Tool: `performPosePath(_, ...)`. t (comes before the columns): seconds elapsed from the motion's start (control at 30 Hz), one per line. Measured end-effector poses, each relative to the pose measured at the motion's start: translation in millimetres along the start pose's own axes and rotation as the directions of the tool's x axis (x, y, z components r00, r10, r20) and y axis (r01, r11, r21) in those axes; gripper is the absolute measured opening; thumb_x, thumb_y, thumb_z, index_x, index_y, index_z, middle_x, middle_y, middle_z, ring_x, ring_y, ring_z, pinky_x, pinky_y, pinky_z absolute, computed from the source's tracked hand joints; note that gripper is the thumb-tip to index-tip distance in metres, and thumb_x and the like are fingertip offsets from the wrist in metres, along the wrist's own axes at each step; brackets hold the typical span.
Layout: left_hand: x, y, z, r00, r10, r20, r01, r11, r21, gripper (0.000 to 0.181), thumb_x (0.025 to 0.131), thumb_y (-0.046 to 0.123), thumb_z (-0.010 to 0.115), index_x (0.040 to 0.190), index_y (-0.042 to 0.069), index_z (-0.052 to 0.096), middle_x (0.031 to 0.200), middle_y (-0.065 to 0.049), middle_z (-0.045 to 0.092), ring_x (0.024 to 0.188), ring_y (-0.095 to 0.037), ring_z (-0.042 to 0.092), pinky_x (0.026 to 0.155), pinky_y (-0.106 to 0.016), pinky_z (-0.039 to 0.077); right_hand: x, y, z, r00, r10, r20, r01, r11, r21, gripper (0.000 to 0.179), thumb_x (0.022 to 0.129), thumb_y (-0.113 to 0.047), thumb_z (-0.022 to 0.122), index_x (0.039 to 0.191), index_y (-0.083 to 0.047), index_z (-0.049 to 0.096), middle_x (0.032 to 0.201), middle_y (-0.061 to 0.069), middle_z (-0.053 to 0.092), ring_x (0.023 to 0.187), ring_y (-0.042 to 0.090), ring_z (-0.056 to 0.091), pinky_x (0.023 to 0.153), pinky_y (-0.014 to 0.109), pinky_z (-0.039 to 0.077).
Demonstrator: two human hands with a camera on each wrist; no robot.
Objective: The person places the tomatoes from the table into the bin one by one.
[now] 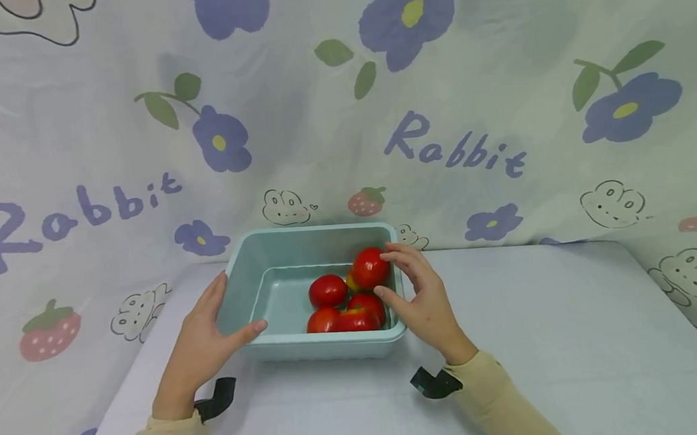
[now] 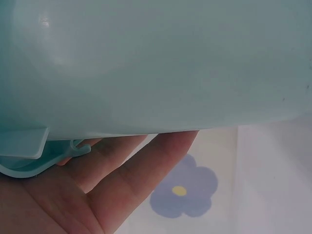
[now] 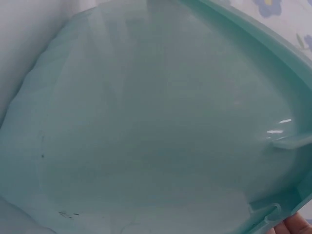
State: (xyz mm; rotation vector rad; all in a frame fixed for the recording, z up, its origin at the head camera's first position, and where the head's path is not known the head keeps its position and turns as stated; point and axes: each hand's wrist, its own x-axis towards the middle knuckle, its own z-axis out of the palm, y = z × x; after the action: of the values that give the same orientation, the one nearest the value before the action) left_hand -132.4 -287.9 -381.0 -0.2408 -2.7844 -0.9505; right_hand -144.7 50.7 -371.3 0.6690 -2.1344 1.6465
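Observation:
A light teal plastic bin (image 1: 327, 349) stands on the table with several glossy red fruits (image 1: 328, 291) gathered in its right half. My left hand (image 1: 202, 342) holds the bin's left side, thumb over the front-left rim and fingers along the outer wall. In the left wrist view those fingers (image 2: 131, 183) lie by the wall, near a rim clip. My right hand (image 1: 424, 300) reaches over the right rim, thumb and fingertips at the uppermost red fruit (image 1: 370, 268), which rests high against the others. Only fingertips (image 3: 295, 225) show in the right wrist view, past the rim.
A pale cloth covers the table (image 1: 551, 338), extending right of and in front of the bin. Behind it hangs a curtain (image 1: 294, 140) printed with flowers, rabbits and lettering. A bit of yellow (image 1: 352, 282) shows between the fruits. Black straps (image 1: 435, 383) sit at both wrists.

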Motion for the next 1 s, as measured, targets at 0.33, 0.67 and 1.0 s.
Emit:
performPosePath(0.33,4.8,-1.7,-0.3,1.0,0.023,0.009,-0.023,1.0,0.001,0.101,0.077,0.047,0.071,0.15,0.012,0.01,0.154,-0.01,0.014,0.137,-0.036,0.018,0.099,-0.065,0.024,-0.8,-4.9,-0.5,1.0,0.01,-0.011,-0.01,1.0,-0.025,0.041,0.082,0.001,0.067,0.12,-0.001,0.054,0.134,0.01,0.044,0.127,0.024,0.038,0.102,0.043,0.036)
performPosePath(0.67,7.8,-4.1,0.7,0.999,0.024,0.032,-0.024,1.0,-0.005,0.098,0.08,0.045,0.069,0.15,0.013,0.008,0.154,-0.01,0.012,0.138,-0.036,0.016,0.099,-0.065,0.024,-4.3,-0.3,-3.3,1.0,0.005,-0.013,-0.005,1.0,-0.028,0.041,0.082,0.001,0.067,0.121,-0.001,0.055,0.134,0.012,0.044,0.127,0.026,0.039,0.102,0.041,0.036)
performPosePath(1.0,-6.5,-10.7,-19.2,0.999,0.024,0.038,-0.026,0.998,0.051,0.098,0.082,0.041,0.068,0.15,0.021,0.001,0.155,-0.013,0.003,0.135,-0.046,0.013,0.093,-0.072,0.021,-6.1,10.2,-23.2,0.999,-0.022,-0.024,0.019,0.991,-0.135,0.043,0.079,0.003,0.069,0.119,0.003,0.055,0.133,0.017,0.044,0.123,0.031,0.043,0.095,0.049,0.043)
